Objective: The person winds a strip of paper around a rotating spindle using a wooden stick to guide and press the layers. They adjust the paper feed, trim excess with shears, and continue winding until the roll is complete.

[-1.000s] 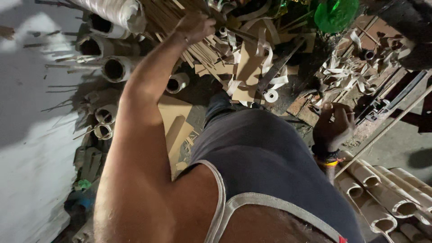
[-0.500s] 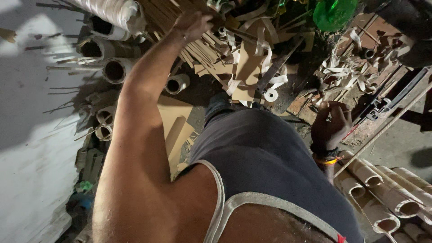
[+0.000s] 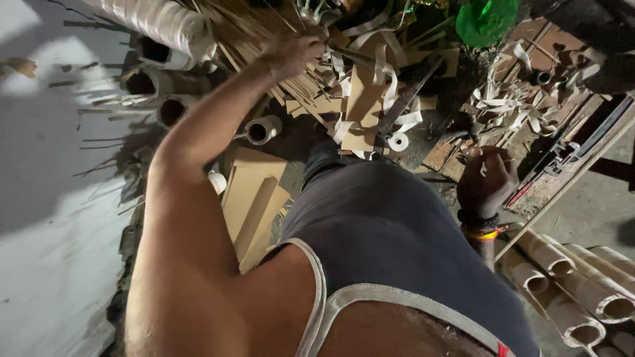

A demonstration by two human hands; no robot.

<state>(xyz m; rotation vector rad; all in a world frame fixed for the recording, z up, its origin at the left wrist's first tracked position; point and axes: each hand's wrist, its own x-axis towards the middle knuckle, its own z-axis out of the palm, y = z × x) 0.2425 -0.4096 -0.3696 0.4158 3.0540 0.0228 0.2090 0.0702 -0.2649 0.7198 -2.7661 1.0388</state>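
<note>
My left hand [image 3: 296,54] reaches far forward into a heap of thin bamboo sticks [image 3: 241,30]. Its fingers are closed around a few sticks, next to a dark thin rod [image 3: 350,56]. My right hand [image 3: 487,180] hangs low beside my hip in a loose fist, with bands on its wrist. A small pale scrap shows at its fingers, but I cannot tell whether the hand holds it. Pale curled strips [image 3: 387,69] and flat tan pieces [image 3: 360,99] lie just right of my left hand. My dark shorts hide the floor between the hands.
Cut bamboo tubes [image 3: 261,130] and a white wrapped roll [image 3: 169,23] lie at the left. Cardboard sheets [image 3: 254,198] sit under my left arm. A small white tape roll [image 3: 398,141], a green plastic object [image 3: 486,20] and more tubes [image 3: 582,277] are at the right.
My left hand has shifted slightly within the stick pile and stays closed. My right hand stays in a fist by my hip.
</note>
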